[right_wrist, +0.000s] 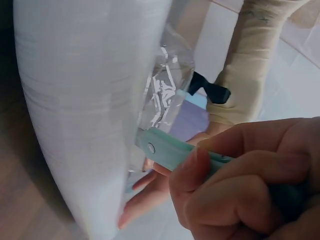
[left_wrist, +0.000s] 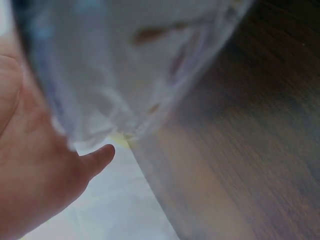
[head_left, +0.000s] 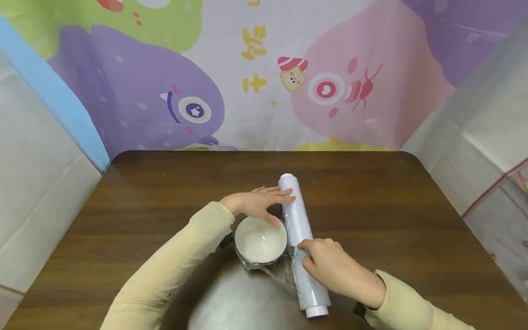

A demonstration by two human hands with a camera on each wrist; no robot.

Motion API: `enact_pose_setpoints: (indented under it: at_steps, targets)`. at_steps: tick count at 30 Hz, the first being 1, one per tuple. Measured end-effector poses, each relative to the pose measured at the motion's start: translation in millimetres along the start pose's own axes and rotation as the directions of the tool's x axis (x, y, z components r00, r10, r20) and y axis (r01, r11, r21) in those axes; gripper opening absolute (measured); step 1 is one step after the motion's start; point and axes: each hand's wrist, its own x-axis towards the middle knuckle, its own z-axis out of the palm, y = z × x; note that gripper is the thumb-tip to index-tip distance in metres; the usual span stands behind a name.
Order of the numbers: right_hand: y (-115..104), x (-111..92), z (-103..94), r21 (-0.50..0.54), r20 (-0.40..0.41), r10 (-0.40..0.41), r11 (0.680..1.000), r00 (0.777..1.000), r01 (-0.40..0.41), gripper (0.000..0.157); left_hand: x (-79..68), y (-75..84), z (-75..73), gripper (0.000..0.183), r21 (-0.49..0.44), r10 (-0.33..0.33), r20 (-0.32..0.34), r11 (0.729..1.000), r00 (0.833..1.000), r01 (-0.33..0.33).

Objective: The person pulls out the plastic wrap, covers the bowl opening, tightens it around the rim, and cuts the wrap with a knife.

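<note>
A white bowl [head_left: 261,240] stands on the table with clear plastic wrap [head_left: 284,274] stretched over it and running to a long roll of cling film [head_left: 303,229] at its right. My left hand [head_left: 260,204] spreads over the bowl's far rim, its thumb at the rim and its fingertips reaching over the roll's far part. In my right hand [head_left: 334,266] I grip a knife with a mint-green handle [right_wrist: 167,147]. Its tip end lies against the roll's side, right at the film between roll and bowl; the blade is mostly hidden. In the left wrist view the wrapped bowl [left_wrist: 120,60] looms large and blurred.
The dark wooden table [head_left: 396,220] ends at a cartoon-printed curtain [head_left: 255,114] behind. Pale wall panels [head_left: 37,192] flank it on both sides. A bright patch of glare [head_left: 243,305] lies in front of the bowl.
</note>
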Motion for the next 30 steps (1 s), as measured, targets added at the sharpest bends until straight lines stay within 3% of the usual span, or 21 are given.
enact_pose_setpoints:
  at_steps: [6,11,18,22,30]
  targets:
    - [0.0,-12.8,-8.8,0.022,0.031,0.037,0.999,0.999,-0.038,0.029,0.3,1.2,-1.1,0.081,-0.008,0.001,0.002,1.000,1.000,-0.001]
    - [5.0,-28.6,-10.5,0.128,0.105,0.026,0.991,0.994,-0.039,0.031,0.5,0.8,-0.8,0.081,-0.015,0.007,0.002,1.000,1.000,-0.007]
    - [15.6,-49.2,-3.0,0.070,0.116,-0.023,0.997,0.993,0.014,0.031,0.6,-0.4,0.6,0.080,-0.010,0.001,0.002,1.000,1.000,-0.001]
    - [20.3,-56.7,0.1,0.096,0.133,-0.028,0.995,0.991,0.015,0.033,0.0,0.4,0.8,0.080,-0.020,0.001,0.007,1.000,1.000,-0.001]
    - [14.1,-44.4,6.7,0.067,0.036,-0.036,0.997,0.999,0.033,0.028,-0.8,1.2,0.3,0.079,-0.022,0.001,-0.002,1.000,1.000,-0.002]
